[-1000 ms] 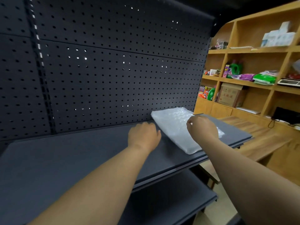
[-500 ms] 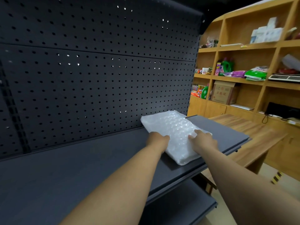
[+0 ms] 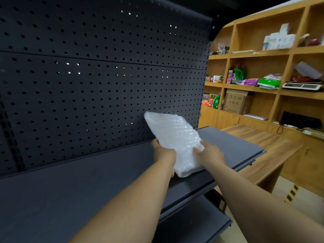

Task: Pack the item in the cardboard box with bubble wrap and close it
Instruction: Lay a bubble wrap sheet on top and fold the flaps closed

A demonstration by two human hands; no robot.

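Note:
A folded stack of white bubble wrap (image 3: 175, 137) is tilted up, its far end raised off the dark grey metal shelf (image 3: 87, 172). My left hand (image 3: 164, 152) grips its left edge, fingers under it. My right hand (image 3: 209, 153) holds its right side, thumb on top. The near end of the stack sits low by the shelf's front edge. No cardboard box for packing and no item are in view near my hands.
A black pegboard back panel (image 3: 96, 85) rises behind the shelf, and a lower shelf (image 3: 192, 223) sits below. To the right stand a wooden table (image 3: 266, 144) and wooden shelving (image 3: 263, 88) with bottles, bags, a brown carton (image 3: 235, 103) and a scale.
Both hands went from resting by the flat bubble wrap to grasping it at either side. The stack has been lifted and tilted up from the shelf.

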